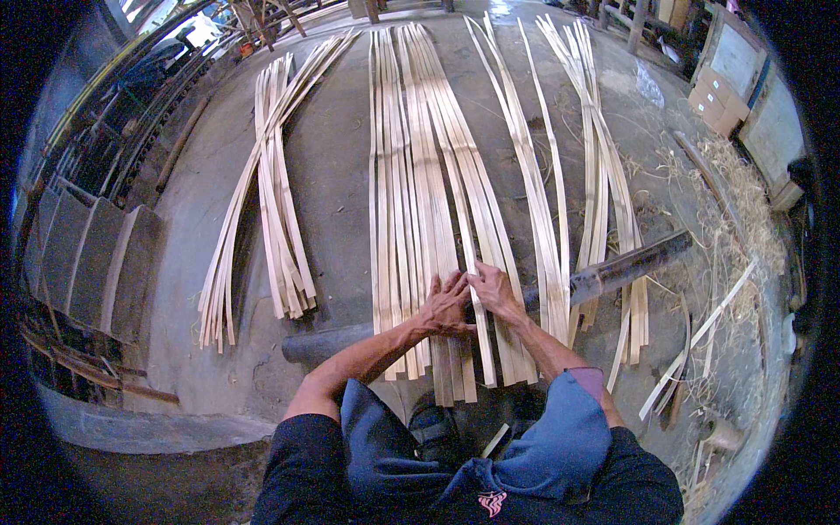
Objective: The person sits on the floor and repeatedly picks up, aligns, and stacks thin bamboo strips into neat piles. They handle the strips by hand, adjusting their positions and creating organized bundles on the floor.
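Long pale bamboo strips lie side by side in front of me, their near ends resting across a dark round pole. My left hand lies flat on several of these strips just above the pole, fingers spread. Close beside it, my right hand is closed, thumb and fingers pinching the edge of one bamboo strip. That strip's near end reaches down between my knees. The fingertips of both hands almost touch. Part of the pole is covered by the strips and my forearms.
Crossed bundles of strips lie to the left and right. Loose shavings and offcuts litter the right side, near a cardboard box. Concrete steps stand at the left. A wooden rail structure runs along the far left.
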Motion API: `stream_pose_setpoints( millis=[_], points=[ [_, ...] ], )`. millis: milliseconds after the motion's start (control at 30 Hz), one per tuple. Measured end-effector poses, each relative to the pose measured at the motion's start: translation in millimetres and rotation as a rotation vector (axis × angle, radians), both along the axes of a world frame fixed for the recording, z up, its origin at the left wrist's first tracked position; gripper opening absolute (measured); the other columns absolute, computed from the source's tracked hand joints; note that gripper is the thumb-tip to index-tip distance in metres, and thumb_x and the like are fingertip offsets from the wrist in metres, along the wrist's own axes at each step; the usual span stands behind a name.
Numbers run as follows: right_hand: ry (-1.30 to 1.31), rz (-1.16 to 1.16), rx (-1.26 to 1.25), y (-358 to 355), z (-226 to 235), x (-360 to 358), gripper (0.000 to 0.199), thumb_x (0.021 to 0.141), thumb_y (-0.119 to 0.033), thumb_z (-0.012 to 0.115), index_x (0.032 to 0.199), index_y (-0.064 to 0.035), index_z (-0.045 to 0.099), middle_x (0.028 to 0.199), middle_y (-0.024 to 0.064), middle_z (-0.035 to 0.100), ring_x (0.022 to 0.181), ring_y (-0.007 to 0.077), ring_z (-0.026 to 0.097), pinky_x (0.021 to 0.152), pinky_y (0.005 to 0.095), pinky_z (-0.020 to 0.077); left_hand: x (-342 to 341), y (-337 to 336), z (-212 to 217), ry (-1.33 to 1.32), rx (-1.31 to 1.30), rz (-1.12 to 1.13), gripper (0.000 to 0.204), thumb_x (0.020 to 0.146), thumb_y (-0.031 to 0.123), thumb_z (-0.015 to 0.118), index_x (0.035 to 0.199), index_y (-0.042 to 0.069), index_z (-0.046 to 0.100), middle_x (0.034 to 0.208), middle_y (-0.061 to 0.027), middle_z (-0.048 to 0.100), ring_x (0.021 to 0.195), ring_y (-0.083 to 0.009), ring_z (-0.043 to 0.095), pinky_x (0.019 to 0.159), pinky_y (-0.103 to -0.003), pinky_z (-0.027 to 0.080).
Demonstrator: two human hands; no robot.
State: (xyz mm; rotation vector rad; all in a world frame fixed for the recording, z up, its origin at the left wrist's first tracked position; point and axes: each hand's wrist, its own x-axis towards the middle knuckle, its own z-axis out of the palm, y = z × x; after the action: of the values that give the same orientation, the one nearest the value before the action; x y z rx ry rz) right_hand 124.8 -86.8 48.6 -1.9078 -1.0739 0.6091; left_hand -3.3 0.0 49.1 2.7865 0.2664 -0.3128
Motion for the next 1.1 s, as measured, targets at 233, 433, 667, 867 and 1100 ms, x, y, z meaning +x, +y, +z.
stream_pose_setpoints(
  millis=[233,433,667,867,1100],
  points=[
    [0.009,-0.031,0.044,3,-5,-5,0.034,0.079,-0.022,0.055,0.100,0.0043,0.054,0.069,0.0195,0.057,0.067,0.0215,0.058,0.061,0.0353,0.0445,-2,5,-8,0.024,0.036,-0.002,0.099,0.063,0.061,0.054,0.132,0.000,0.018,0.138,-0.0160,0.018,0.130,-0.0312,0.007,0.100,-0.058,0.005],
    [0.032,-0.023,0.070,-3,1,-12,0.030,0.079,-0.018,0.051,0.101,0.0030,0.049,0.071,0.0244,0.056,0.068,0.0346,0.059,0.061,0.0419,0.0451,-9,13,-8,-0.157,-0.043,-0.027,0.075,0.074,0.045,0.051,0.127,-0.002,0.027,0.135,-0.0191,0.023,0.128,-0.0338,0.013,0.101,-0.056,0.009],
    [-0.420,0.149,-0.195,-5,-2,-11,0.020,0.080,-0.019,0.049,0.085,0.0004,0.050,0.068,0.0244,0.056,0.066,0.0386,0.057,0.059,0.0451,0.0458,-7,20,-9,-0.298,-0.119,-0.029,0.048,0.073,0.023,0.055,0.112,-0.003,0.042,0.122,-0.0210,0.037,0.119,-0.0347,0.030,0.099,-0.047,0.022],
    [-0.589,0.102,-0.084,-10,-14,-12,0.022,0.076,-0.015,0.049,0.091,0.0010,0.050,0.076,0.0187,0.052,0.067,0.0332,0.056,0.055,0.0420,0.0459,-3,17,-2,-0.413,-0.224,0.053,0.061,0.073,0.029,0.059,0.119,-0.002,0.034,0.123,-0.0198,0.035,0.115,-0.0344,0.034,0.097,-0.043,0.025],
    [-0.787,-0.030,-0.004,-14,-11,-17,0.015,0.070,-0.007,0.049,0.083,-0.0004,0.053,0.090,0.0146,0.047,0.086,0.0299,0.045,0.071,0.0405,0.0393,-5,1,-2,-0.155,-0.047,0.059,0.094,0.067,0.066,0.048,0.133,0.005,0.019,0.138,-0.0183,0.018,0.128,-0.0352,0.012,0.102,-0.051,0.006]
  ],
)
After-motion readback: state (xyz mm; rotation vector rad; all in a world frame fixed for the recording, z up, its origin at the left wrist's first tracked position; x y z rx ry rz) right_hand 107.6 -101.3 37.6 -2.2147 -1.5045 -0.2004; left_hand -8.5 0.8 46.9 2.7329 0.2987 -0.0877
